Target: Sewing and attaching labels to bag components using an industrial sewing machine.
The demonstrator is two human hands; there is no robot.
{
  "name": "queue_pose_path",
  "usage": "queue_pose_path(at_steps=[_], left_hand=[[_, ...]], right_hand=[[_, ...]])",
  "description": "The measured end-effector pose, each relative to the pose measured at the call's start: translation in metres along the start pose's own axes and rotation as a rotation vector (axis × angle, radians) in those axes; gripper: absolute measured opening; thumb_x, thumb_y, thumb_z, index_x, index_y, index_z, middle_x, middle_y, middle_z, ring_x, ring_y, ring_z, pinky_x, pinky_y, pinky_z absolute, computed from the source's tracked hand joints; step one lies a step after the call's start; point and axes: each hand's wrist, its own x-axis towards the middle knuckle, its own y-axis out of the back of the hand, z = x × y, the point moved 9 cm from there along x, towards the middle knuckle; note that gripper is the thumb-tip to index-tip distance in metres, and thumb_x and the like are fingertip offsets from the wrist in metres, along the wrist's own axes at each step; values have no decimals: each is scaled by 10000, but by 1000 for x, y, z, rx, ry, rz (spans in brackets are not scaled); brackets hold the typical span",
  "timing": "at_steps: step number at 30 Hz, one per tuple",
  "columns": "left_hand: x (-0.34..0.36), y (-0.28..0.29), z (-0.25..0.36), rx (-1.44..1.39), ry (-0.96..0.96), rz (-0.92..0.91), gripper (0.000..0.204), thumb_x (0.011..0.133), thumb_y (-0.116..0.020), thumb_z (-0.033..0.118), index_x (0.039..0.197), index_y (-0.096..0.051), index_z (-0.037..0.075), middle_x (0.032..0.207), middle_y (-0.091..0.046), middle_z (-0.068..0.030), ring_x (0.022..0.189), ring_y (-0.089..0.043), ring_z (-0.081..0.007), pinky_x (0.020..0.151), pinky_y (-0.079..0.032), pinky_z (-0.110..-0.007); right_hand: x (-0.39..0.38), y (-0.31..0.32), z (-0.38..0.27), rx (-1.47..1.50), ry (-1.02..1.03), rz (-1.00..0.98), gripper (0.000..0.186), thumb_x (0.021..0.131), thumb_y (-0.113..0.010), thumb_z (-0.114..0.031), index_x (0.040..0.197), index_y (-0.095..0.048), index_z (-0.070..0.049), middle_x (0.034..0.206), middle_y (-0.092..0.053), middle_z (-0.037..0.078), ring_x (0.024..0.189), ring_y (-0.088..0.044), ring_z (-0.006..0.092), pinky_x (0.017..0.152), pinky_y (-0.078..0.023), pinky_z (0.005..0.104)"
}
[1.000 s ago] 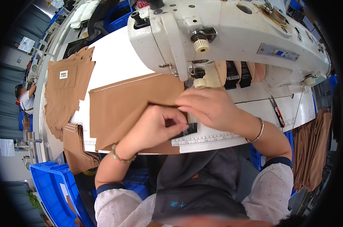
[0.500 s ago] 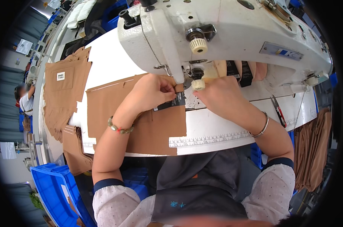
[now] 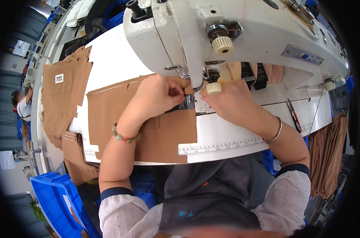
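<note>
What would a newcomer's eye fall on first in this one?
Probably the big white sewing machine, which fills the top from the middle to the right. Just below its needle end, the left hand holds a small black label against a brown fabric panel, with the right hand close by. A bright blue crate stands out at lower left.
</note>
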Motion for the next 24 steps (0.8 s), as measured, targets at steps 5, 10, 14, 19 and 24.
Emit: queue_pose_path(at_steps=[5, 10, 14, 19, 24], left_hand=[[-1, 1, 2, -14, 1, 3, 135, 769, -775, 159, 828, -782, 38, 744, -737, -127, 690, -712, -274, 685, -554, -355], [0, 0, 0, -43, -13, 2, 137, 770, -778, 162, 819, -778, 35, 728, -730, -127, 667, -700, -268, 670, -545, -352], [-1, 1, 3, -20, -24, 10, 134, 774, -777, 164, 813, -776, 36, 710, -722, -127, 647, -690, -256, 650, -535, -347], [-1, 3, 3, -23, -13, 2, 162, 774, -795, 189, 795, -770, 31, 700, -723, -119, 640, -686, -253, 640, -530, -343], [-12, 58, -16, 316, 18, 203, 455, 696, -896, 366, 949, -720, 31, 864, -723, -120, 803, -693, -274, 712, -533, -356]], right_hand=[[-3, 0, -8, 80, 95, 91, 121, 775, -692, -94, 890, -722, -67, 819, -661, 97, 699, -690, 258, 618, -548, 379], [-5, -8, -14, 127, 153, 40, 215, 792, -673, -71, 1002, -719, -89, 876, -682, 65, 759, -701, 231, 640, -558, 361], [-7, -8, -22, 130, 206, 32, 209, 812, -661, -81, 1011, -721, -91, 973, -689, 11, 816, -708, 186, 638, -564, 332], [-8, -7, -28, 79, 195, 26, 152, 828, -650, -101, 962, -716, -69, 981, -661, 15, 809, -699, 164, 608, -554, 318], [-8, -7, -30, 93, 214, 62, 112, 831, -640, -94, 915, -698, -47, 929, -621, 31, 778, -687, 172, 593, -546, 328]])
